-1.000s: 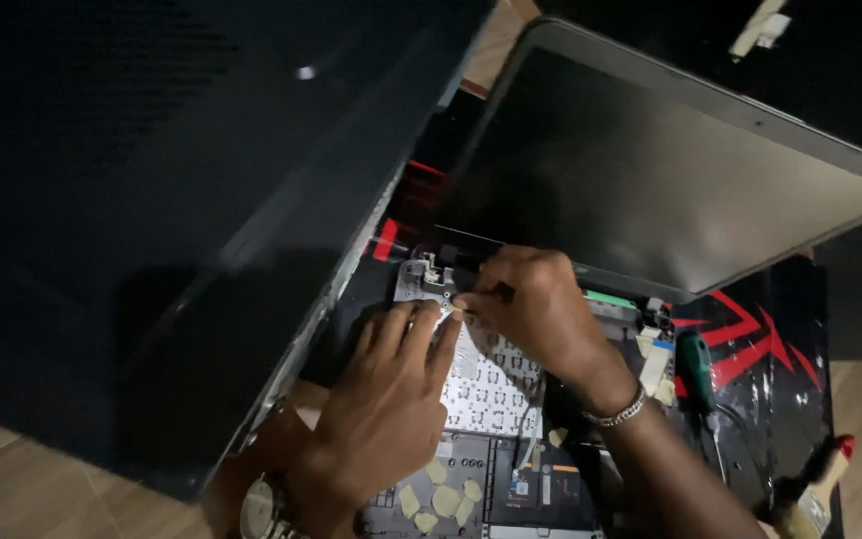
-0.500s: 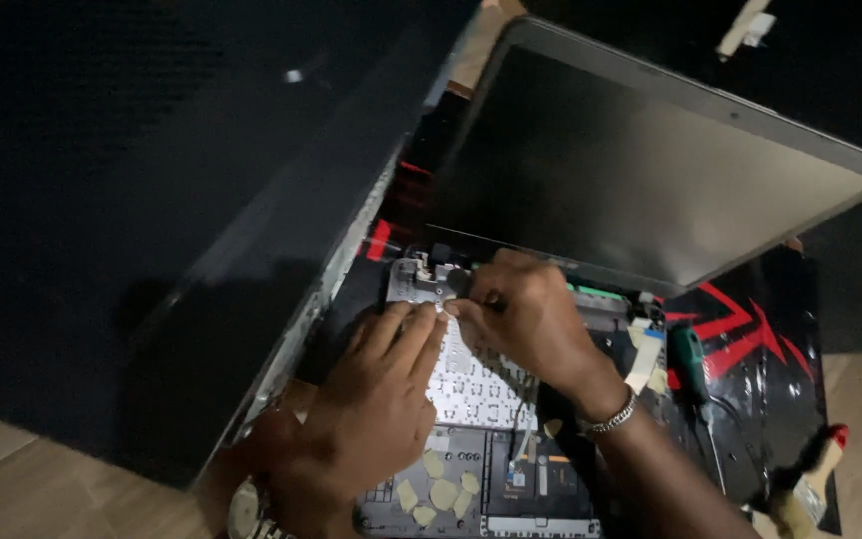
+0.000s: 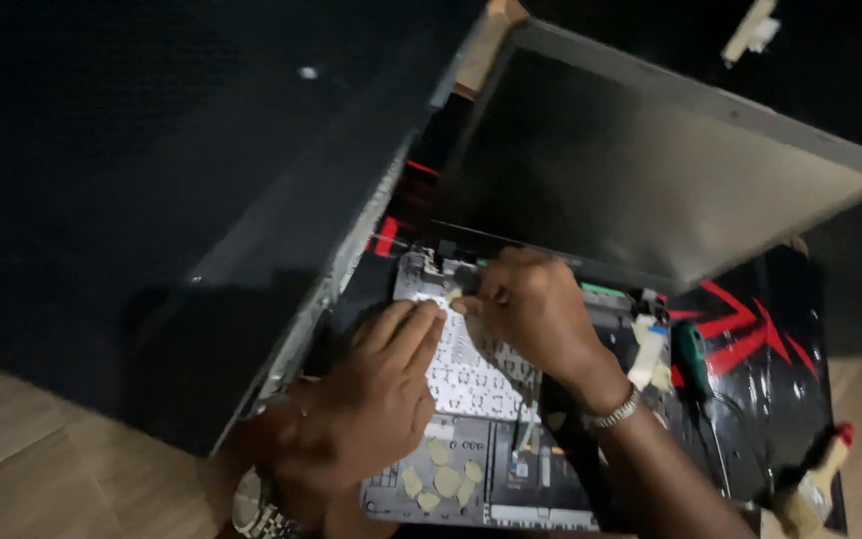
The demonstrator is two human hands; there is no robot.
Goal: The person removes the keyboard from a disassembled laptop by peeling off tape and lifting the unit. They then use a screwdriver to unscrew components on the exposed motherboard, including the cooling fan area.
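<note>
An opened laptop lies with its inner side up, showing the pale metal keyboard backing (image 3: 471, 384) and its raised dark screen (image 3: 641, 170). My left hand (image 3: 376, 399) lies flat on the backing with its fingers stretched toward the upper left corner. My right hand (image 3: 536, 314) reaches in from the right. Its fingertips pinch a small pale part (image 3: 458, 289) at the left hinge corner, just below the screen's lower edge. I cannot tell what the part is. A metal bracelet (image 3: 616, 411) is on my right wrist and a watch (image 3: 251, 509) on my left.
A large dark panel (image 3: 251, 230) leans over the laptop's left side. A green-handled screwdriver (image 3: 692, 351) and a brush (image 3: 812, 489) lie to the right on a black mat with red marks (image 3: 760, 334). Wooden surface (image 3: 32, 449) shows at lower left.
Both hands stay at the hinge corner with hardly any shift. The view has tilted slightly.
</note>
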